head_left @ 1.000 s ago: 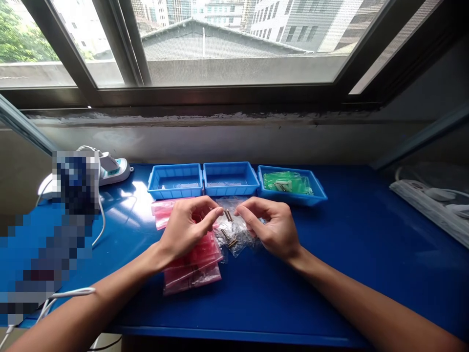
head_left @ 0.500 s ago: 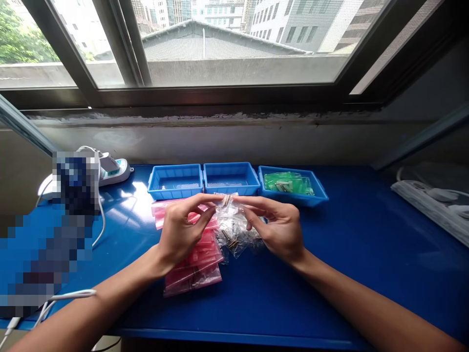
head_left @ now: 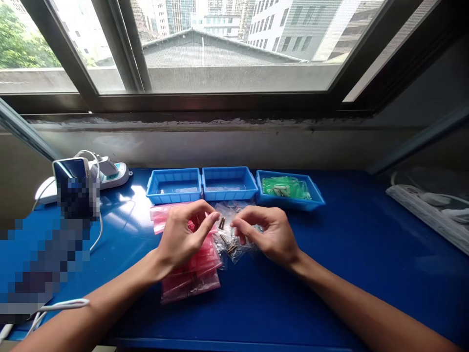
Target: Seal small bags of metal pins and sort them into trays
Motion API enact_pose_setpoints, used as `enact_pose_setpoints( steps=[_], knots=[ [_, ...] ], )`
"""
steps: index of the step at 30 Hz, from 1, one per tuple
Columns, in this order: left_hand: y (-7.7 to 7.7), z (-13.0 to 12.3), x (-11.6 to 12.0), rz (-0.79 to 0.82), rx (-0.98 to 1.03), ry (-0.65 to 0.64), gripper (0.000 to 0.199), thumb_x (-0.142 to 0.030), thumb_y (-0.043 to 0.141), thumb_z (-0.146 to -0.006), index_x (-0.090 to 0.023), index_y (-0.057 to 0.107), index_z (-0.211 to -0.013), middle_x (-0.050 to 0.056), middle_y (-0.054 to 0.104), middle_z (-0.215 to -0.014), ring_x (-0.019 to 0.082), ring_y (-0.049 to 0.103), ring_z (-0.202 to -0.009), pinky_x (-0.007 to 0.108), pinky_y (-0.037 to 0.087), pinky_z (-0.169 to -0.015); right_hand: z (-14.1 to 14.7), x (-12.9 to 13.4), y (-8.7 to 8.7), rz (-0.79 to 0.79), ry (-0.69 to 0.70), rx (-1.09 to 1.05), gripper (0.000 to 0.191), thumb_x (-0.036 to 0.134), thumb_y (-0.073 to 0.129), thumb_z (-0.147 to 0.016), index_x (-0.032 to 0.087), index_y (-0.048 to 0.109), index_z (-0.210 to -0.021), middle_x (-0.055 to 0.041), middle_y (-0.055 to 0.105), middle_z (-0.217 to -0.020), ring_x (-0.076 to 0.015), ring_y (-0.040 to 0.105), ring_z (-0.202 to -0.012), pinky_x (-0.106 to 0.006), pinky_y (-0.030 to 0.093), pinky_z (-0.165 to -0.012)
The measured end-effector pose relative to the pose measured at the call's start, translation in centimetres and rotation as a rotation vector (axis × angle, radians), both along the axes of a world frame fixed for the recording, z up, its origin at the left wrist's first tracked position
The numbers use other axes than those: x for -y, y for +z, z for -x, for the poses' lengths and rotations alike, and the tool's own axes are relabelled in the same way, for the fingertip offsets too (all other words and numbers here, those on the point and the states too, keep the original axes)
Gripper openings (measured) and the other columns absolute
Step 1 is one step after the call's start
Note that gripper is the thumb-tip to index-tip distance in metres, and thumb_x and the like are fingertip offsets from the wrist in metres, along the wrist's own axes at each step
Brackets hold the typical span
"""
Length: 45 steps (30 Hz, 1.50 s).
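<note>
My left hand (head_left: 183, 232) is closed in a pinch at the left side of a small clear plastic bag (head_left: 227, 215). Two short metal pins (head_left: 222, 223) show in that bag, between my hands. At its right side, the thumb and forefinger of my right hand (head_left: 269, 232) are also pinched together. Beneath lie more clear bags (head_left: 238, 254) with metal pins inside. Pink plastic bags (head_left: 192, 283) are stacked under and in front of my left hand. My fingers partly hide both piles.
Behind my hands stand a left blue bin (head_left: 174, 199), a middle blue bin (head_left: 230, 195) and a right blue bin (head_left: 317, 195) holding green bags (head_left: 287, 188) with pins. A phone (head_left: 75, 190), power strip (head_left: 117, 178) and white cable (head_left: 66, 305) are at left. Another power strip (head_left: 425, 210) lies right.
My hands were higher with fingertips close together at the clear bag's top edge. Now they are slightly lower, and the fingers are curled into pinches. The view has shifted slightly.
</note>
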State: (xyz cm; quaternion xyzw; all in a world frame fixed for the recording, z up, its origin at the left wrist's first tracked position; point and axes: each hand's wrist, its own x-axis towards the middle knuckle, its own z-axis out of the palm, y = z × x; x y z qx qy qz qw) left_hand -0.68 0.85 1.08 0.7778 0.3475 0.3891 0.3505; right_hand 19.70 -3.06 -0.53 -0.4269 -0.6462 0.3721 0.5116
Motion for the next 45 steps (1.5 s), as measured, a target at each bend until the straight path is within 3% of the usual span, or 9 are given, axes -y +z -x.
enact_pose_setpoints(
  steps=[3, 7, 14, 17, 21, 25, 30, 37, 45],
  knots=[
    [0.1, -0.1, 0.0, 0.071, 0.0, 0.009, 0.027, -0.031, 0.057, -0.102, -0.014, 0.07, -0.084, 0.002, 0.067, -0.07, 0.012, 0.057, -0.059, 0.023, 0.041, -0.052, -0.2, -0.4, 0.0, 0.19, 0.06, -0.12, 0.022, 0.033, 0.079, -0.088, 0.017, 0.074, -0.074, 0.0006, 0.068, -0.056, -0.0107, 0.061, -0.041, -0.019, 0.048, -0.041],
    [0.0, -0.1, 0.0, 0.134, 0.067, 0.034, 0.023, -0.032, 0.053, -0.103, -0.015, 0.067, -0.097, -0.004, 0.053, -0.063, 0.01, 0.045, -0.053, 0.022, 0.034, -0.049, -0.7, -1.6, -0.4, 0.266, -0.113, -0.349, 0.03, 0.044, 0.083, -0.084, 0.016, 0.077, -0.076, -0.0024, 0.072, -0.06, -0.012, 0.063, -0.041, -0.018, 0.045, -0.035],
    [-0.1, 0.0, 0.0, 0.117, -0.007, 0.026, 0.028, -0.032, 0.052, -0.103, -0.014, 0.07, -0.091, 0.005, 0.069, -0.077, 0.014, 0.057, -0.06, 0.025, 0.04, -0.053, -1.6, -2.6, -0.7, 0.365, -0.266, -0.479, 0.038, 0.049, 0.086, -0.079, 0.019, 0.082, -0.102, -0.0114, 0.081, -0.111, -0.0177, 0.078, -0.069, -0.019, 0.054, -0.045],
    [0.0, -0.1, 0.0, 0.109, -0.025, 0.02, 0.028, -0.031, 0.052, -0.102, -0.013, 0.07, -0.09, 0.003, 0.068, -0.073, 0.013, 0.056, -0.058, 0.024, 0.039, -0.052, -2.1, -2.5, -0.5, 0.301, -0.234, -0.277, 0.036, 0.048, 0.076, -0.089, 0.018, 0.08, -0.108, -0.0078, 0.08, -0.092, -0.0157, 0.072, -0.056, -0.023, 0.049, -0.04],
    [-0.1, -0.2, 0.1, 0.097, -0.027, 0.011, 0.027, -0.029, 0.053, -0.102, -0.014, 0.07, -0.088, 0.001, 0.065, -0.066, 0.012, 0.053, -0.055, 0.023, 0.037, -0.05, -3.1, -2.5, -0.5, 0.051, -0.253, 0.401, 0.024, 0.032, 0.07, -0.093, 0.016, 0.083, -0.106, -0.0005, 0.069, -0.061, -0.0148, 0.06, -0.047, -0.028, 0.045, -0.047],
    [-0.2, -0.2, 0.2, 0.094, -0.033, -0.006, 0.027, -0.029, 0.053, -0.102, -0.013, 0.07, -0.089, 0.002, 0.069, -0.069, 0.012, 0.056, -0.057, 0.023, 0.037, -0.051, -3.6, -2.6, -0.7, -0.024, -0.267, 0.849, 0.025, 0.026, 0.072, -0.093, 0.017, 0.082, -0.113, -0.0014, 0.071, -0.067, -0.0191, 0.066, -0.06, -0.032, 0.048, -0.059],
    [-0.3, -0.2, 0.1, 0.093, -0.03, -0.031, 0.028, -0.029, 0.052, -0.102, -0.013, 0.07, -0.089, 0.005, 0.072, -0.073, 0.013, 0.058, -0.058, 0.023, 0.038, -0.049, -3.6, -2.4, -0.9, -0.061, -0.24, 1.009, 0.021, 0.028, 0.072, -0.095, 0.018, 0.083, -0.109, -0.004, 0.077, -0.08, -0.0207, 0.069, -0.067, -0.031, 0.047, -0.059],
    [-0.3, -0.3, 0.1, 0.065, -0.044, -0.032, 0.026, -0.027, 0.054, -0.102, -0.013, 0.07, -0.088, 0.002, 0.068, -0.067, 0.012, 0.056, -0.055, 0.022, 0.038, -0.049, -3.3, -2.4, -0.5, -0.111, -0.274, 0.765, 0.015, 0.022, 0.068, -0.092, 0.018, 0.08, -0.084, -0.0037, 0.074, -0.074, -0.0182, 0.064, -0.062, -0.031, 0.047, -0.06],
    [-0.2, -0.3, 0.1, 0.082, -0.026, 0.04, 0.018, -0.028, 0.057, -0.101, -0.016, 0.07, -0.101, 0.005, 0.074, -0.084, 0.014, 0.066, -0.067, 0.023, 0.051, -0.055, -1.9, -1.6, 0.5, 0.188, -0.151, 0.029, 0.024, 0.04, 0.078, -0.086, 0.018, 0.073, -0.079, 0.0022, 0.06, -0.057, -0.0113, 0.049, -0.046, -0.025, 0.039, -0.044]
  ],
)
